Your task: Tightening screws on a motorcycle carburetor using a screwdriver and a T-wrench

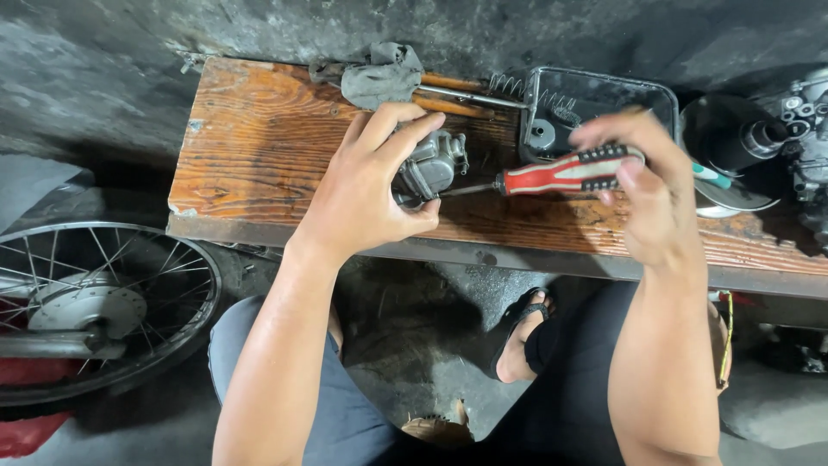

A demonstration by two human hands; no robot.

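My left hand (366,185) grips a small grey metal carburettor (431,164) and holds it just above the wooden bench (259,147). My right hand (642,177) holds a screwdriver with a red and black handle (565,173). Its thin shaft points left, and the tip meets the carburettor's side. The fingers of my right hand are blurred around the handle's end.
A dark metal tray (604,91) with a spring and small parts sits behind the screwdriver. A grey rag (379,76) and wooden-handled tools (453,105) lie at the bench's back. Engine parts (802,129) stand at the right. A spoked wheel (95,302) lies on the floor, left.
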